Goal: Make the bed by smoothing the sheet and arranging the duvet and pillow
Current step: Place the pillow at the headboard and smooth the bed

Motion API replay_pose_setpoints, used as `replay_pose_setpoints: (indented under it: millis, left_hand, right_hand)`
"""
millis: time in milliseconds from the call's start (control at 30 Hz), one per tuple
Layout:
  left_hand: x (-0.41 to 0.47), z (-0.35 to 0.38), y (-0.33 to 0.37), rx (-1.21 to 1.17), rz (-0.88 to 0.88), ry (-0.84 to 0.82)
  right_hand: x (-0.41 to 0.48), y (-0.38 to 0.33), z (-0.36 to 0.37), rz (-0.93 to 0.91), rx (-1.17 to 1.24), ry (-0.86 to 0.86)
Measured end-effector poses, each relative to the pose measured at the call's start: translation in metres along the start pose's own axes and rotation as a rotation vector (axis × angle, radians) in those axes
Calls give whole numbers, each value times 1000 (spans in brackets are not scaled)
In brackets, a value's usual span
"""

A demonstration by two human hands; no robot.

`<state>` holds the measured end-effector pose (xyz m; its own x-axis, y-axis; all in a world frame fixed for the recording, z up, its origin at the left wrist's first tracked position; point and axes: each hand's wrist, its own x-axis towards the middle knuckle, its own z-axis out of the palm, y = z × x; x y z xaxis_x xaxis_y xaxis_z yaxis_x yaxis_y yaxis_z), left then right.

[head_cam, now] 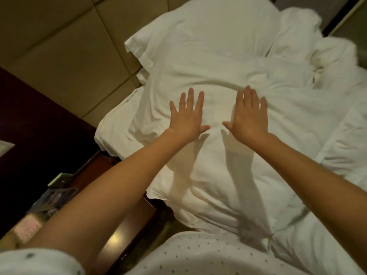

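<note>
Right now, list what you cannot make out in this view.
Head view:
The sheet: covered by the pillow and duvet.
The duvet's far part: cut off by the right edge.
The nightstand items: blurred, dark, partly behind the left forearm.
Whether left hand and right hand press the pillow or hover.

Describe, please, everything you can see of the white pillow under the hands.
The pillow is white and soft-looking, in a plain cloth case with a flat flap at its corners. Its surface is creased, with folds running across the middle. It lies beside the beige padded headboard, overlapping more white bedding at its left edge. The left hand and right hand press flat on it, fingers straight, side by side. The rumpled duvet meets its right side.
</note>
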<state>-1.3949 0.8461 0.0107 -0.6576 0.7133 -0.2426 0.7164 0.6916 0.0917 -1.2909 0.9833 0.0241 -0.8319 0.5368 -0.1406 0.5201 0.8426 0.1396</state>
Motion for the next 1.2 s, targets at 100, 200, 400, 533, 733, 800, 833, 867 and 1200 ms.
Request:
replay_pose_setpoints:
  millis: [100, 200, 400, 533, 733, 800, 833, 867, 1200]
  left_hand:
    - [20, 4, 3, 19, 69, -32]
    - [38, 12, 8, 38, 144, -65]
    - [49, 35, 6, -5, 154, -67]
    - [58, 37, 4, -222, -75, 24]
    - [68, 41, 5, -433, -332, -30]
    - [69, 48, 11, -442, -422, -49]
    - [69, 50, 12, -449, -466, -52]
    - [69, 53, 12, -462, -512, -55]
    - [44, 76, -14, -885, -1063, -210]
  right_hand:
    - [19, 9, 6, 39, -40, -17]
    - [35, 16, 12, 61, -48, -57]
    - [61, 20, 18, 54, 26, -75]
    - [82, 24, 14, 79, 105, -73]
    - [99, 25, 14, 108, 194, -206]
    - [101, 23, 19, 105, 188, -183]
    - [101, 21, 21, 94, 169, -166]
    - [101, 20, 23, 75, 150, -146]
    - [86, 5, 27, -130, 111, -45]
